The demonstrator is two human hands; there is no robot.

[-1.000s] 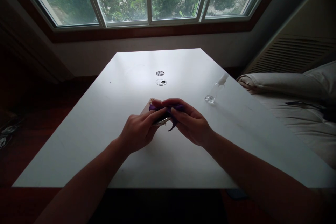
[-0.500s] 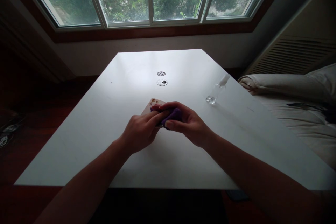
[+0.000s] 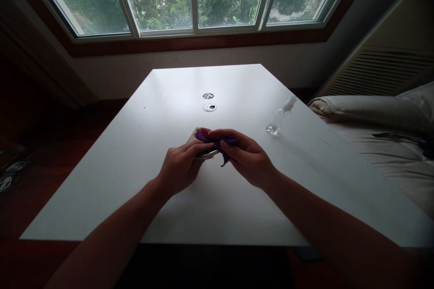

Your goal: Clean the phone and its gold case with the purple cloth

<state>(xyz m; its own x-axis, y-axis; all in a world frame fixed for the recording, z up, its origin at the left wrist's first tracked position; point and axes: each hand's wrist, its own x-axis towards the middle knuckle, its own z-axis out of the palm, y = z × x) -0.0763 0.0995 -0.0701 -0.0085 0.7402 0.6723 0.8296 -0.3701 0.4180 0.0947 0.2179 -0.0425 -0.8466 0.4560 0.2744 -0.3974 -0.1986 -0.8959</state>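
Note:
My left hand (image 3: 181, 160) is closed round a smartphone (image 3: 207, 155), gripping it by its left side above the table. Fingers and cloth cover most of the phone; its lower edge shows, and part of its camera corner peeks out at the far end. In my right hand (image 3: 249, 156) is a bunched purple cloth (image 3: 224, 141), pressed against the phone's upper and right part. One dark corner of the cloth hangs down below my right thumb. The two hands meet at the cloth.
On the white table (image 3: 118, 180) lie two small round disc-like pieces (image 3: 209, 107) beyond my hands. A clear spray bottle (image 3: 280, 117) is to the right. Beside the table's right edge is a pale cushioned seat (image 3: 373, 149); a window is behind.
The phone has tilted, so its lower edge now faces me and its camera corner is more covered. The purple cloth has shifted over it, with a corner now dangling.

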